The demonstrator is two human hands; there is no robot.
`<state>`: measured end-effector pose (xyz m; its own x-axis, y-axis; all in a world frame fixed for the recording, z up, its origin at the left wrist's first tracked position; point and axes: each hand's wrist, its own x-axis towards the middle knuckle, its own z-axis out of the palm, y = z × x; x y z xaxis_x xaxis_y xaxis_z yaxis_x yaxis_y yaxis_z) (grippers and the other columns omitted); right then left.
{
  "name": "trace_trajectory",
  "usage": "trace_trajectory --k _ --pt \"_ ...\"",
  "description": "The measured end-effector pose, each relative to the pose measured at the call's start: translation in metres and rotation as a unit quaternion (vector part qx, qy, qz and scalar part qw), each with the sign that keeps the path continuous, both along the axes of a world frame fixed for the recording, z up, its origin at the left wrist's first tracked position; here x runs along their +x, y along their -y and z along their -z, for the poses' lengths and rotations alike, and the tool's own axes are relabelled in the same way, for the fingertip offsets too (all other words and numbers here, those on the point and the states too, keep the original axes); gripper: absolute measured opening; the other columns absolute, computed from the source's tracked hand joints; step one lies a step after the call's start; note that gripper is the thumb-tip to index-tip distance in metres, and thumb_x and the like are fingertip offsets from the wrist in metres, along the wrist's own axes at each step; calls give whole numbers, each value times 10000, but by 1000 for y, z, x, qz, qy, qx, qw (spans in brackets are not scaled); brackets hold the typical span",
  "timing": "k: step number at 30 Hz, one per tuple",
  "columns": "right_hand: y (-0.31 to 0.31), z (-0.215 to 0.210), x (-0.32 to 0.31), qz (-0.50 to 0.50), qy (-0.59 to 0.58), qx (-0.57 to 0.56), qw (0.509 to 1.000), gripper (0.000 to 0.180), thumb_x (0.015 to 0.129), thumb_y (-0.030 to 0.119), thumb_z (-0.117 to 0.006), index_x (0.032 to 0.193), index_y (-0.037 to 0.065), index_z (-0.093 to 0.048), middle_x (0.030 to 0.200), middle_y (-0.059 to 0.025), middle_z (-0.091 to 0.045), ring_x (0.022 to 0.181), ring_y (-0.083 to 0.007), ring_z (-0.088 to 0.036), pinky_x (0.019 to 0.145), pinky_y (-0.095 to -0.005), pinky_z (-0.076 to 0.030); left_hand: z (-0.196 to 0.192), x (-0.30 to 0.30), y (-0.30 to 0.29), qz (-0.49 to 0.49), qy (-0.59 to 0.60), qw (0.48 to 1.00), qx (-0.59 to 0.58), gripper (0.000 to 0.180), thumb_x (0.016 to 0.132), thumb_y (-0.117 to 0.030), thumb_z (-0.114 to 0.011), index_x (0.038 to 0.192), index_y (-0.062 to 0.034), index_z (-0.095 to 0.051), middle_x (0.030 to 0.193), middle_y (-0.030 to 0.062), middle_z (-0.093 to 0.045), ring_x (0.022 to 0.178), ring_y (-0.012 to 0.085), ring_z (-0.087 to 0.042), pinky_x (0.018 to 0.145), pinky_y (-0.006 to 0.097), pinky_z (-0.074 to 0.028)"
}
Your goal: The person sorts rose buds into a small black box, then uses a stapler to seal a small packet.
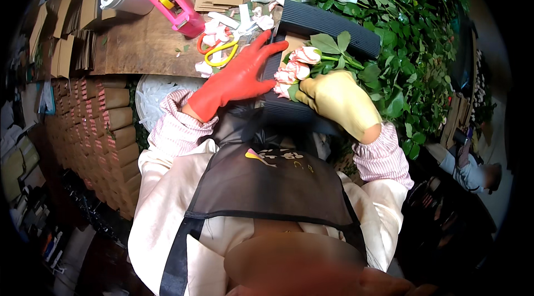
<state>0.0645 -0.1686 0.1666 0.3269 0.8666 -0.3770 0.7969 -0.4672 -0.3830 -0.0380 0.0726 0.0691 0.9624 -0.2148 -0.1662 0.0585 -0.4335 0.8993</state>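
The red-gloved left hand (239, 73) was spread wide near the pink roses (293, 72), upper centre; the yellow-gloved right hand (340, 100) curled beside them, its grip I could not tell. Pressed against the dark ridged cardboard (328, 26), they could bruise, I judged.
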Motion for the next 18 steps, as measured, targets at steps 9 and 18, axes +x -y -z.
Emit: trace_trajectory --k 9,18 --pt "16 0 -8 65 84 135 985 212 996 293 -696 898 104 -700 745 -128 -727 669 -365 -722 642 -482 -583 3 5 22 -39 -12 999 -8 1143 719 -471 -981 1599 -104 -351 1743 311 -105 1626 484 -188 1289 519 -301" --pt "13 24 -6 5 149 -27 988 130 996 228 -686 1032 127 -759 780 -143 -734 694 -346 -730 659 -452 -577 14 20 25 -70 -89 992 -58 926 754 -412 -968 1505 -109 -518 1727 355 -132 1623 481 -213 1273 504 -338"
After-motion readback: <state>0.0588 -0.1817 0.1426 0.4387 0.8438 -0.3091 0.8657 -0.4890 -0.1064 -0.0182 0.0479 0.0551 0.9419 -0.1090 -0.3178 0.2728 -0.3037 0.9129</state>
